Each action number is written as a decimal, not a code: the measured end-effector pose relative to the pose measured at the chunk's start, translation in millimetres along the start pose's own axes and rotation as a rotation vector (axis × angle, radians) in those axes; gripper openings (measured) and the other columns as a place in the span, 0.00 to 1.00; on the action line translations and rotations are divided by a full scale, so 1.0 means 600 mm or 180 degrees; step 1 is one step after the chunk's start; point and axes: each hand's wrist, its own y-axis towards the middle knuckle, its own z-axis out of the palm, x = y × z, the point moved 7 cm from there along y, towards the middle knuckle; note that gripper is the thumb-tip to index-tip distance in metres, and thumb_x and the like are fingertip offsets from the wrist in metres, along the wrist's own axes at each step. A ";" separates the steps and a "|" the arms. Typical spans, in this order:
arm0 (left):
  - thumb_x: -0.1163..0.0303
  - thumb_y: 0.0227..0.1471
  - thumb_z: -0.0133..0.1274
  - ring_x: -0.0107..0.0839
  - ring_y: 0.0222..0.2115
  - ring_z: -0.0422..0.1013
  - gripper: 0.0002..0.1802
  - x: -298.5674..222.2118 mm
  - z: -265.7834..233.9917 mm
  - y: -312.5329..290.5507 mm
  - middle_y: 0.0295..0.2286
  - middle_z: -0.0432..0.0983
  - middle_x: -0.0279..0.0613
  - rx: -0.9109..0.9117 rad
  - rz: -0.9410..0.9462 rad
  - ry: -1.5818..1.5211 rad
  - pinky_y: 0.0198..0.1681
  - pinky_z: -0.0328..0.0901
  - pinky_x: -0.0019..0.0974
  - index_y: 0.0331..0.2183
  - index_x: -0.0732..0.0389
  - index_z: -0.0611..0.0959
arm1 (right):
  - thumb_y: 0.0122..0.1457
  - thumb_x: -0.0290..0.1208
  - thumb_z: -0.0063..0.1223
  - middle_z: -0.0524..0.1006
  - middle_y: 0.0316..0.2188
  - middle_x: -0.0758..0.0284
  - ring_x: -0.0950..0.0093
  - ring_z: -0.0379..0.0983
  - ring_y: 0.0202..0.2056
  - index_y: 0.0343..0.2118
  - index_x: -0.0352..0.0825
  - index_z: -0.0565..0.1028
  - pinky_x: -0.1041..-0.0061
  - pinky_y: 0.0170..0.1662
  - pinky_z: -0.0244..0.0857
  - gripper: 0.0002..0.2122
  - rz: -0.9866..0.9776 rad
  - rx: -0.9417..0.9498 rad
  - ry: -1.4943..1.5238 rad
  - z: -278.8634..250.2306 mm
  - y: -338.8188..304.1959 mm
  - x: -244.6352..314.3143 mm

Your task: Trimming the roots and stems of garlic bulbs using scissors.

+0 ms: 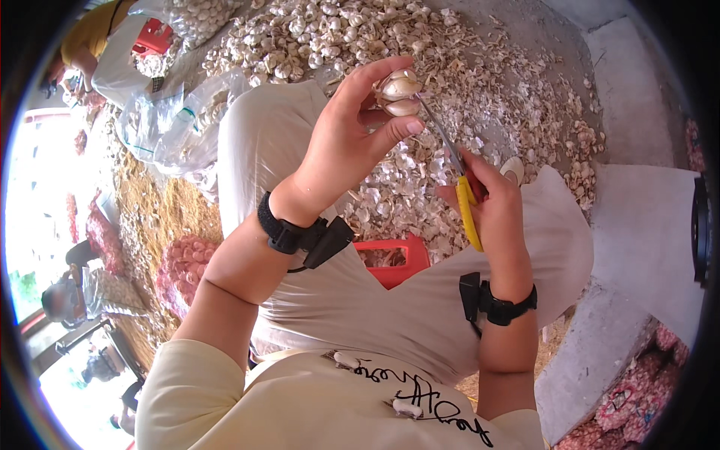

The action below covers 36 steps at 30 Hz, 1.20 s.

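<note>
My left hand (pixel 341 139), raised in front of me, has its thumb and fingers closed around a garlic bulb (pixel 400 88) with pale, plump cloves showing. A pair of scissors (pixel 468 214) with yellow and red handles is gripped in my right hand (pixel 496 206), just to the right and nearer to me. Their narrow metal blades point up and left, with the tip close to the bulb's right side; whether it touches I cannot tell. Papery garlic skins (pixel 397 184) cover the floor beneath both hands.
A heap of garlic bulbs (pixel 330 37) lies beyond my hands. Between my legs is a red plastic piece (pixel 414 259) with an opening. Clear plastic bags (pixel 187 127) and a pink mesh sack (pixel 184 274) are at left. Another person (pixel 82 49) is at far left; a concrete ledge (pixel 634 97) is at right.
</note>
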 end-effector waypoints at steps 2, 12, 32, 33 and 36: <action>0.72 0.47 0.60 0.27 0.42 0.71 0.32 0.003 0.002 0.000 0.42 0.69 0.40 0.0007 -0.0034 -0.0086 0.45 0.71 0.29 0.53 0.62 0.67 | 0.43 0.32 0.69 0.68 0.21 0.69 0.81 0.60 0.21 0.44 0.30 0.74 0.82 0.25 0.59 0.24 0.0085 0.0011 0.0176 0.000 -0.001 -0.002; 0.69 0.54 0.54 0.28 0.41 0.71 0.32 0.008 0.009 -0.003 0.47 0.68 0.43 0.0211 -0.0409 -0.0705 0.46 0.69 0.35 0.57 0.64 0.61 | 0.43 0.33 0.69 0.67 0.21 0.68 0.80 0.59 0.22 0.43 0.29 0.73 0.81 0.25 0.58 0.24 -0.0062 0.0033 -0.0188 -0.012 -0.001 0.019; 0.74 0.45 0.63 0.23 0.37 0.70 0.34 0.015 0.023 -0.002 0.41 0.71 0.37 0.0228 -0.0434 -0.0892 0.40 0.68 0.27 0.52 0.63 0.66 | 0.54 0.44 0.58 0.74 0.30 0.69 0.80 0.70 0.27 0.49 0.31 0.65 0.82 0.28 0.64 0.26 0.0650 0.0096 0.2224 -0.005 0.004 -0.022; 0.74 0.43 0.64 0.22 0.36 0.70 0.33 0.011 0.026 -0.003 0.40 0.71 0.36 0.0253 -0.0273 -0.0608 0.39 0.68 0.26 0.50 0.62 0.68 | 0.54 0.44 0.58 0.74 0.30 0.69 0.80 0.70 0.27 0.49 0.31 0.65 0.82 0.28 0.64 0.26 0.0672 0.0079 0.2208 0.003 0.005 -0.020; 0.73 0.40 0.66 0.22 0.34 0.70 0.32 0.009 0.039 -0.013 0.39 0.72 0.34 0.0337 -0.0028 -0.0093 0.36 0.68 0.26 0.48 0.60 0.72 | 0.58 0.39 0.54 0.76 0.38 0.62 0.76 0.74 0.36 0.51 0.30 0.63 0.82 0.32 0.67 0.24 0.0502 0.0110 0.3095 0.027 0.012 0.000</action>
